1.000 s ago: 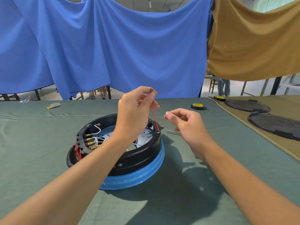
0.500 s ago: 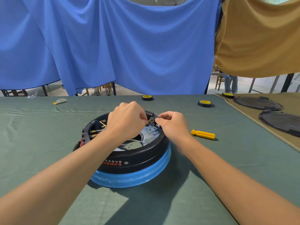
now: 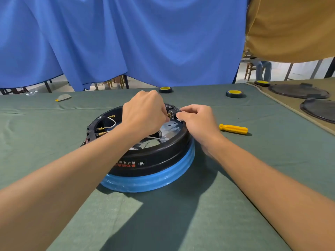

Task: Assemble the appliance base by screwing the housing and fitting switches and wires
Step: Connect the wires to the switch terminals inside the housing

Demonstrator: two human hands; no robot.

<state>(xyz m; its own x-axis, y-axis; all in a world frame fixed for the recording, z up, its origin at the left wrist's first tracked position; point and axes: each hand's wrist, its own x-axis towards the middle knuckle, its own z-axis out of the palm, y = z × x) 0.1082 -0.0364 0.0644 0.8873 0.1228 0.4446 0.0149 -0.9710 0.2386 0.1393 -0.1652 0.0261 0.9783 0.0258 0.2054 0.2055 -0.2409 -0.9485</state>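
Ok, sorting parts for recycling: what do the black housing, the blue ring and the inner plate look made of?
Housing: probably moulded plastic, black, semi-gloss; soft highlights, printed lettering. Blue ring: glossy, ribbed; plastic or film-covered metal, cannot tell. Inner plate: likely sheet metal, bright, reflective, with punched holes.

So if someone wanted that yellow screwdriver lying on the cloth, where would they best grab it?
Probably the screwdriver by the middle of its yellow handle, from straight above, fingers across its length. It lies flat on the green cloth, with bare cloth along both long sides, and the right hand is nearest.
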